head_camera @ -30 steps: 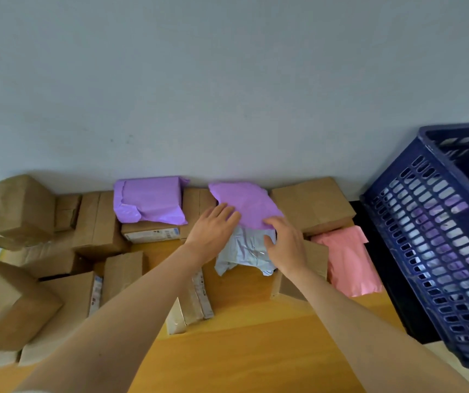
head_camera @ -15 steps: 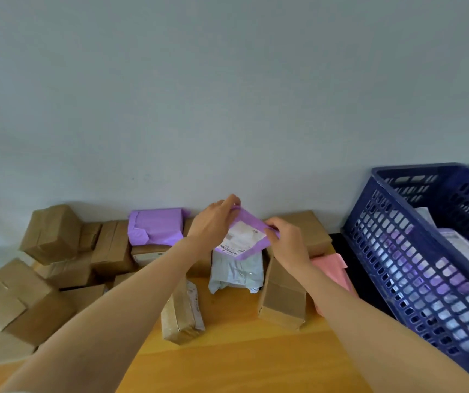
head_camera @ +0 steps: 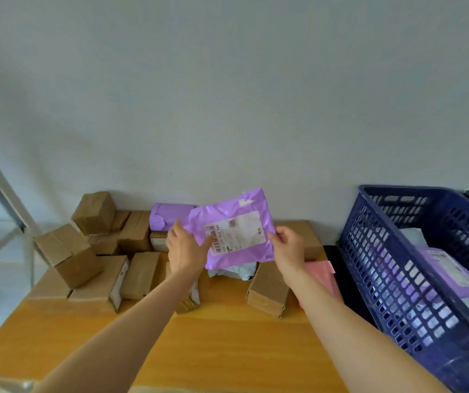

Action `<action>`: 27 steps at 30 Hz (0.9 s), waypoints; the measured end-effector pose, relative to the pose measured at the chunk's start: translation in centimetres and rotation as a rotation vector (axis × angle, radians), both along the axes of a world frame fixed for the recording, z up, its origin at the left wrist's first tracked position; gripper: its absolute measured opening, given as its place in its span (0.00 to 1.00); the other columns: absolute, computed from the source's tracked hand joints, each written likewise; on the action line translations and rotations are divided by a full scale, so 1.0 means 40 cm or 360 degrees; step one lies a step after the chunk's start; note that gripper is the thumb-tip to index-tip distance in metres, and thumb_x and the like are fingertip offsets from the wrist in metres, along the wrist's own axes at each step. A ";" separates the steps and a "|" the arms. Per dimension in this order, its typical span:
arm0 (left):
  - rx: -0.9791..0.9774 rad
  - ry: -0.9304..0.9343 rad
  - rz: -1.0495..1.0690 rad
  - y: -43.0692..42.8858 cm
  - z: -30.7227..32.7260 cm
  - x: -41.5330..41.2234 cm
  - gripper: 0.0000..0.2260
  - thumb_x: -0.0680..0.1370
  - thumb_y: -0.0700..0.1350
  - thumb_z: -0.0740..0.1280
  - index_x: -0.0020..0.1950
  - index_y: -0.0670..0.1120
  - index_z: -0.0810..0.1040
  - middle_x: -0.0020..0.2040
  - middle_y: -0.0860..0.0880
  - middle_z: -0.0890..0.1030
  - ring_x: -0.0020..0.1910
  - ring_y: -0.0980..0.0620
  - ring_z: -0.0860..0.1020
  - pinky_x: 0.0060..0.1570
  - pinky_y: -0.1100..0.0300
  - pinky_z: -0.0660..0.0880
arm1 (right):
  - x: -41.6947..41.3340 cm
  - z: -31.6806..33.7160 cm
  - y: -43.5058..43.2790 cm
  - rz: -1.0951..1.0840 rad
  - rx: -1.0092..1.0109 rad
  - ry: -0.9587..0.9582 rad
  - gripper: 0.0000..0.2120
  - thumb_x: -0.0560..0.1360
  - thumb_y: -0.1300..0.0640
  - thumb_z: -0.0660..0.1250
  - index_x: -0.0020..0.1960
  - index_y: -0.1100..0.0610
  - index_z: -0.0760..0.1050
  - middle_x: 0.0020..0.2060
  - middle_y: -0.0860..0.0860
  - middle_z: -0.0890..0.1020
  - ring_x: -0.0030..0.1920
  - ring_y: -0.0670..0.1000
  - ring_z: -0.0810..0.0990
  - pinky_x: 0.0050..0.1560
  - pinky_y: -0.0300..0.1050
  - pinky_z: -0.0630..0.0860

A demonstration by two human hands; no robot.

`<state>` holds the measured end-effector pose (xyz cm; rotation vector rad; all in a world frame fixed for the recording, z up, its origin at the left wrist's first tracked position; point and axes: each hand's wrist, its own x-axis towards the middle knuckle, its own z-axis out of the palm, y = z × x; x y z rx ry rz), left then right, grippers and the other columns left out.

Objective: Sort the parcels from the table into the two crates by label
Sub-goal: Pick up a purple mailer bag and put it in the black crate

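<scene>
Label point(head_camera: 236, 235) toward me, the purple mailer point(head_camera: 224, 208) hangs above the table point(head_camera: 227, 350) at twelve o'clock, my left hand point(head_camera: 186, 251) and right hand point(head_camera: 288, 248) gripping its opposite edges; the blue crate point(head_camera: 406, 190) stands at three o'clock.

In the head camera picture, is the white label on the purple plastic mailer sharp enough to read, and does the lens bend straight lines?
Head view: the white paper label on the purple plastic mailer is soft, only its barcode and a few large characters show; head view, sides: the grey metal frame and the dark blue plastic crate look tilted, probably wide-angle distortion.
</scene>
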<state>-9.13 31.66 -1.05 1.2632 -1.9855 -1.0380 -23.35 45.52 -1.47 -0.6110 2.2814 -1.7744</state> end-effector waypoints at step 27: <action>0.0763 0.0885 -0.0202 -0.061 0.152 0.285 0.20 0.75 0.35 0.70 0.66 0.45 0.73 0.49 0.45 0.83 0.46 0.46 0.84 0.45 0.51 0.82 | 0.251 0.152 -0.064 0.0532 -0.0641 -0.0872 0.14 0.74 0.60 0.71 0.58 0.58 0.76 0.51 0.55 0.84 0.51 0.53 0.84 0.47 0.42 0.79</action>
